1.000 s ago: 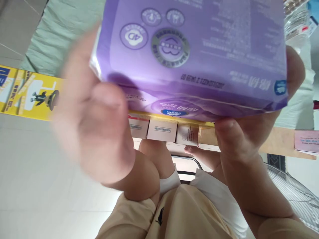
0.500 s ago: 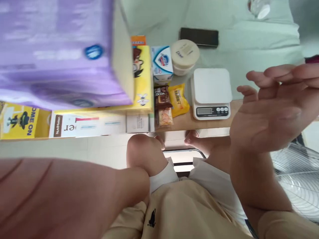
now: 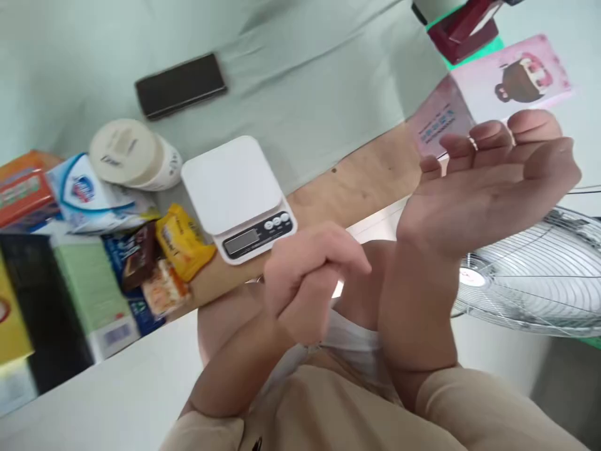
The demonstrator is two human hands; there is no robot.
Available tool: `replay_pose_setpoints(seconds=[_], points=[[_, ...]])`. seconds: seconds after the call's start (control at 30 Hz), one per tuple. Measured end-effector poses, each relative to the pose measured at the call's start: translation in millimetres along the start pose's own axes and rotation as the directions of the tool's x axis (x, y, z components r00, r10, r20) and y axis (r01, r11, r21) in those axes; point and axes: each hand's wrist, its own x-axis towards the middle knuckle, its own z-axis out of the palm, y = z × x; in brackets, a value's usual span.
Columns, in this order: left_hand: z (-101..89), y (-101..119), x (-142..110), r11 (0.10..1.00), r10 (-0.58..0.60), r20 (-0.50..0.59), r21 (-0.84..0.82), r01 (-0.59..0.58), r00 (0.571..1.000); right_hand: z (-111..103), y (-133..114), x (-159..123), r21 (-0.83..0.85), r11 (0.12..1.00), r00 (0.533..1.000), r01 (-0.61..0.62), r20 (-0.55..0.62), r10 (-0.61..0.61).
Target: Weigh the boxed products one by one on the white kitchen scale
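Observation:
My left hand [image 3: 312, 282] is curled into a loose fist in front of the table edge, just below the white digital kitchen scale [image 3: 237, 188]. Nothing shows between its bent fingers. To the right, my right hand [image 3: 488, 181] is raised palm up with its fingers stretched out, holding nothing. It is in front of a pink printed packet [image 3: 441, 119]. Left of the scale lie a yellow snack packet [image 3: 183, 241], a brown-wrapped snack [image 3: 139, 255] and a pale snack packet [image 3: 164, 288]. A lidded white tub [image 3: 124, 153] stands behind them.
A black phone [image 3: 181, 86] lies on the green cloth [image 3: 300, 81]. At the left are a blue-white soap pack [image 3: 87, 188], an orange-red box [image 3: 25, 194] and a green box [image 3: 89, 282]. A dark red stapler [image 3: 462, 31] is at upper right; a wire-guarded fan [image 3: 530, 275] stands below.
The view has swung right, so the large purple box is out of sight and the stapler and pink packet show. My left hand has come from the lower left to the middle, curled.

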Motion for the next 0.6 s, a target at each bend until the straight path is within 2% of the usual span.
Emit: replay_pose_setpoints(seconds=[0.07, 0.13, 0.23, 0.3, 0.37, 0.43, 0.5, 0.57, 0.6], points=[[22.5, -37.9, 26.6, 0.996, -0.076, 0.007, -0.048, 0.076, 0.997, -10.3, -0.7, 18.9, 0.03, 1.0, 0.993, -0.007, -0.119, 0.011], [41.4, -64.8, 41.3, 0.99, -0.134, -0.009, -0.041, 0.134, 0.991, -19.1, 0.9, 35.0, 0.031, 0.999, 0.978, 0.035, -0.206, -0.028], [71.4, -93.4, 61.2, 0.972, -0.233, -0.041, 0.035, 0.234, 0.972, -28.0, 4.5, 54.6, -0.073, 0.996, 0.938, 0.057, -0.337, -0.078], [95.6, -109.6, 81.4, 0.943, -0.317, -0.063, 0.09, 0.321, 0.946, -31.6, 5.6, 65.4, -0.16, 0.987, 0.899, 0.024, -0.428, -0.091], [119.4, -124.4, 107.5, 0.92, -0.354, -0.116, 0.135, 0.368, 0.928, -34.9, 5.6, 74.1, -0.176, 0.984, 0.869, -0.014, -0.489, -0.075], [136.2, -136.7, 135.2, 0.904, -0.299, -0.168, 0.265, 0.335, 0.94, -38.9, 5.0, 80.1, -0.132, 0.99, 0.862, -0.054, -0.507, -0.02], [141.3, -145.9, 159.2, 0.89, -0.208, -0.047, 0.406, 0.209, 0.977, -43.2, 4.7, 83.4, -0.092, 0.991, 0.866, -0.1, -0.499, 0.041], [135.8, -152.0, 175.8, 0.891, -0.197, 0.081, 0.431, 0.144, 0.977, -46.4, 5.2, 84.6, -0.094, 0.987, 0.875, -0.129, -0.479, 0.068], [130.7, -154.0, 181.0, 0.896, -0.21, 0.108, 0.42, 0.147, 0.972, -47.3, 5.5, 84.8, -0.093, 0.987, 0.883, -0.133, -0.464, 0.075]])
